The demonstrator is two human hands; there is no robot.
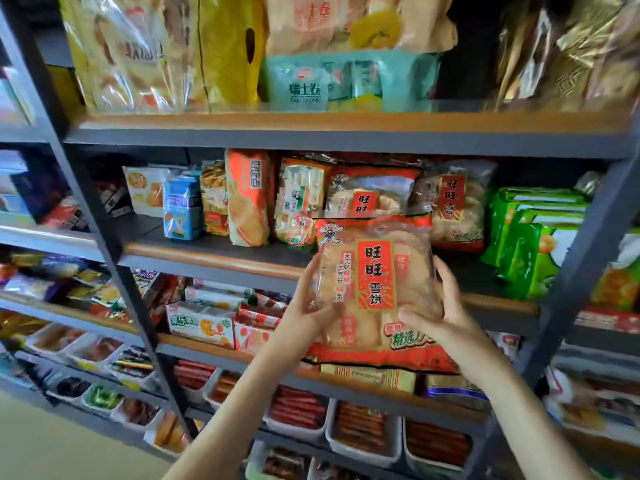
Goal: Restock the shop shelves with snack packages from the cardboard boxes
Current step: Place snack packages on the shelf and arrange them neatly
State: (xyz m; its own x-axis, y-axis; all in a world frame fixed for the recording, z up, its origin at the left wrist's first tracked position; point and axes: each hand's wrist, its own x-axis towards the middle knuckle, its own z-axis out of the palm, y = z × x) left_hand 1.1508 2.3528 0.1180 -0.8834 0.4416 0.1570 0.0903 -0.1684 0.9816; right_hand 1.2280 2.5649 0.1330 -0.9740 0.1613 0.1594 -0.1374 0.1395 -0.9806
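Shelves look largely stocked. I hold one cracker bag before the middle shelf's front edge, not yet placed. Left hand and right hand fingers curl round its sides. No cardboard boxes in view, so I cannot judge the remainder.

Both hands, left and right, grip a rice-cracker bag upright before the middle shelf.

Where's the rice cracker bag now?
Centre-right of the head view: the rice cracker bag, held between left hand and right hand, in front of the middle shelf.
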